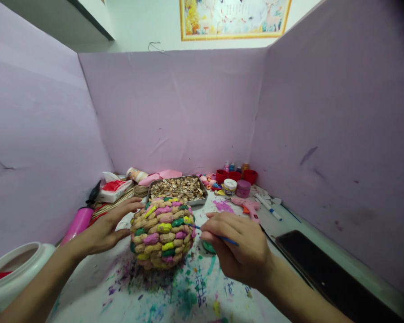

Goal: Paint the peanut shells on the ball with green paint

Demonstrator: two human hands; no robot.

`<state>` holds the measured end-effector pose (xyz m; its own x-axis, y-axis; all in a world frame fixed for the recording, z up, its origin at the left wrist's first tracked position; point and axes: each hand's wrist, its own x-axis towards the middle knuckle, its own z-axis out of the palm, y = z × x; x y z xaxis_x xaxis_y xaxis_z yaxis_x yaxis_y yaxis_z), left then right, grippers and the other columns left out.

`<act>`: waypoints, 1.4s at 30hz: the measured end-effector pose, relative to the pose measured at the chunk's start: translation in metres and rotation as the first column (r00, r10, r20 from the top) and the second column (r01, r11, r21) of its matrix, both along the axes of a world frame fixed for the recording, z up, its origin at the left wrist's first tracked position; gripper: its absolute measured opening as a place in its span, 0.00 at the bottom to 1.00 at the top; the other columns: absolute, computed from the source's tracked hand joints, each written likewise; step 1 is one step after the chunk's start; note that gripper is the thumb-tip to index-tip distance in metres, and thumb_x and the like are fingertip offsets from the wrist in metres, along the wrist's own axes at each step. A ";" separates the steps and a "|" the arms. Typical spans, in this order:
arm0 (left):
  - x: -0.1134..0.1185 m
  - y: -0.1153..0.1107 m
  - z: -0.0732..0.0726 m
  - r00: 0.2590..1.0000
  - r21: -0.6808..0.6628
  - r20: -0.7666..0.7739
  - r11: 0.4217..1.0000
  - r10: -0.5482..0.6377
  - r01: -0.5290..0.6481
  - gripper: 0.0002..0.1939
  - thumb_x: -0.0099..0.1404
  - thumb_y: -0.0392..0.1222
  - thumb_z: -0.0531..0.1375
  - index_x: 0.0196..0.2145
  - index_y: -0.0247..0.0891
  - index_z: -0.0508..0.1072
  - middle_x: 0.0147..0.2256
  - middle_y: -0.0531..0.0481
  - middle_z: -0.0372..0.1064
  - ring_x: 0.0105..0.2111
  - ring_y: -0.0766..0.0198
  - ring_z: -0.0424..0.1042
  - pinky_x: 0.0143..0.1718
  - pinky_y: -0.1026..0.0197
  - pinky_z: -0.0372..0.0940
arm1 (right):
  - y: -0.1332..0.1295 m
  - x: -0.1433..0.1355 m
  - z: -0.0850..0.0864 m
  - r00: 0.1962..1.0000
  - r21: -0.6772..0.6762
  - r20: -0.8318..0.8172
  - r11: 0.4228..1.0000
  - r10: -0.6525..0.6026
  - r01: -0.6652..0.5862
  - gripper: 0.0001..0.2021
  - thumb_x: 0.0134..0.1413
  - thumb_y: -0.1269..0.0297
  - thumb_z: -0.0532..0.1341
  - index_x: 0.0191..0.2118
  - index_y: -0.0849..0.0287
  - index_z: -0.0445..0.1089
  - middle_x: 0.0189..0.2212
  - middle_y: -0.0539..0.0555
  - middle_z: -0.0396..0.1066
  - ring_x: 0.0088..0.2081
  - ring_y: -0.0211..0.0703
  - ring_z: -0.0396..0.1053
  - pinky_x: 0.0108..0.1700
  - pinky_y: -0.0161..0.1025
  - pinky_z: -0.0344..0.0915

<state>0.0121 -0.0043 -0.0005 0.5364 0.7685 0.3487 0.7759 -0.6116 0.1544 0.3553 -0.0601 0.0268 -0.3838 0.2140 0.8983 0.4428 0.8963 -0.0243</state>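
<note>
A rounded, peanut-covered ball (163,233) stands on the paint-stained table; many of its peanuts are painted pink, yellow or green, others are plain tan. My left hand (112,224) is at its left side, fingers stretched and thumb apart, the tips at or against the peanuts; exact contact is hard to tell. My right hand (240,244) pinches a thin blue paintbrush (227,239). The brush tip meets a green peanut on the ball's right front. Partly behind my right fingers sits a small pot of green paint (208,246).
Behind the ball lies a metal tray (199,202) of peanut shells. Paint jars (243,189), red cups (251,176), a pink glue gun (247,207) and a marker (271,208) are at right, beside a dark phone-like slab (336,273). Tissues (114,190), a pink pump (77,224) and a white pot (30,260) stand left.
</note>
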 end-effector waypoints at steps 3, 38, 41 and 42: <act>-0.001 0.000 -0.001 1.000 -0.019 0.002 1.000 0.009 -0.009 0.24 0.65 0.52 0.54 0.58 0.49 0.58 0.61 0.44 0.57 0.60 0.48 0.57 0.58 0.47 0.58 | -0.001 0.001 0.001 1.000 0.011 -0.011 1.000 0.018 -0.018 0.06 0.58 0.72 0.54 0.33 0.59 0.68 0.23 0.53 0.73 0.25 0.40 0.70 0.34 0.37 0.72; -0.011 0.009 -0.009 0.989 -0.230 0.139 0.973 0.055 -0.022 0.31 0.63 0.54 0.55 0.59 0.36 0.56 0.60 0.39 0.57 0.56 0.50 0.61 0.55 0.53 0.61 | 0.020 -0.031 -0.050 0.935 -0.861 -0.321 0.458 -0.152 -0.222 0.38 0.40 0.75 0.62 0.59 0.56 0.49 0.57 0.61 0.61 0.60 0.53 0.59 0.59 0.53 0.55; -0.013 0.011 -0.010 0.983 -0.290 0.169 0.957 0.070 -0.018 0.32 0.63 0.54 0.56 0.59 0.36 0.54 0.60 0.36 0.55 0.58 0.48 0.59 0.56 0.49 0.59 | 0.015 -0.039 -0.057 0.930 -0.876 -0.334 0.414 -0.153 -0.246 0.45 0.37 0.75 0.63 0.63 0.57 0.43 0.59 0.62 0.58 0.61 0.54 0.55 0.61 0.52 0.54; -0.013 0.011 -0.011 0.981 -0.308 0.178 0.951 0.075 -0.017 0.33 0.63 0.54 0.57 0.59 0.36 0.54 0.61 0.36 0.55 0.58 0.47 0.59 0.57 0.48 0.59 | 0.015 -0.041 -0.059 0.927 -0.878 -0.342 0.404 -0.156 -0.257 0.46 0.37 0.75 0.63 0.63 0.57 0.41 0.60 0.62 0.56 0.62 0.54 0.54 0.61 0.52 0.53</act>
<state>-0.0011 0.0063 -0.0113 0.4466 0.8754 0.1848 0.7419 -0.4778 0.4705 0.3140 -0.0456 -0.0325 -0.1633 0.9561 0.2434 0.1737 0.2708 -0.9468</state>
